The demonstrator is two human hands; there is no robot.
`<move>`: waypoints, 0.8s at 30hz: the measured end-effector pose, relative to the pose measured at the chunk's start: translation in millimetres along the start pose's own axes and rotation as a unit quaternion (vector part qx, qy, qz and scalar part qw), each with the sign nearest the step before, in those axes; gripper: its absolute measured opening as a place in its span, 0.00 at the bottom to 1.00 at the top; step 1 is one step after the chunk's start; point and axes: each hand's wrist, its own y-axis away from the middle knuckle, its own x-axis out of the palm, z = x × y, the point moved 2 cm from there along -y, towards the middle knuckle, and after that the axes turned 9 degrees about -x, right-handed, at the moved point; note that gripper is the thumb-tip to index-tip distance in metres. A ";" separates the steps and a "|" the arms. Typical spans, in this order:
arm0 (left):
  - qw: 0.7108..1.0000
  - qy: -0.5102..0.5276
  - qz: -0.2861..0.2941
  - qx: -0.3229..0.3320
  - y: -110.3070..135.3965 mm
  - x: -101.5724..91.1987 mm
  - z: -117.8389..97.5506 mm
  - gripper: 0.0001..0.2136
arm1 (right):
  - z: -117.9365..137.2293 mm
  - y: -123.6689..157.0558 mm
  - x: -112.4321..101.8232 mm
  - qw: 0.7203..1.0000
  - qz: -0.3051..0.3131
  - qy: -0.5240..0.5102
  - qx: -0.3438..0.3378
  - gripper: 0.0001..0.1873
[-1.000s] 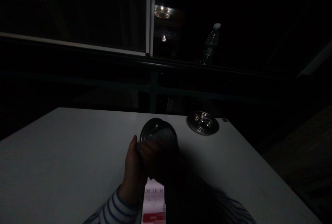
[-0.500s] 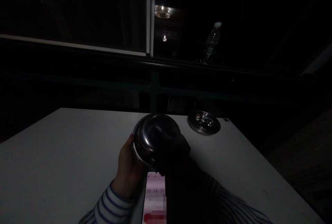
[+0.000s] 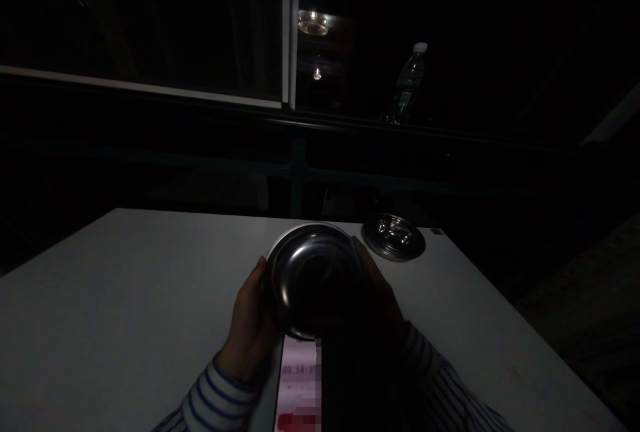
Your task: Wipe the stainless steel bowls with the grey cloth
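Observation:
Both of my hands hold a shiny stainless steel bowl [image 3: 305, 265] over the middle of the table. My left hand [image 3: 249, 325] grips its left side, thumb up along the rim. On the right side of the bowl rests my right hand [image 3: 383, 292], wrapped round the edge; deep shadow hides most of its fingers. Below the bowl, a phone [image 3: 299, 375] with a lit timer screen lies on the table, partly covered by a dark, blurred patch.
More metal bowls, seemingly stacked [image 3: 393, 237], sit at the white table's [image 3: 150, 285] far right corner. Beyond it are a dark railing [image 3: 297, 172], a window frame [image 3: 291, 32] and a plastic bottle [image 3: 409, 82] standing on a ledge.
My right hand has shifted from the lower right front of the bowl to its right side. The bowl has moved slightly right and turned, with my left hand still on it.

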 end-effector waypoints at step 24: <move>0.996 -0.068 0.013 -0.052 6.0 10.5 3.2 0.21 | 47.6 -46.3 45.8 0.935 0.141 0.219 -0.243 0.19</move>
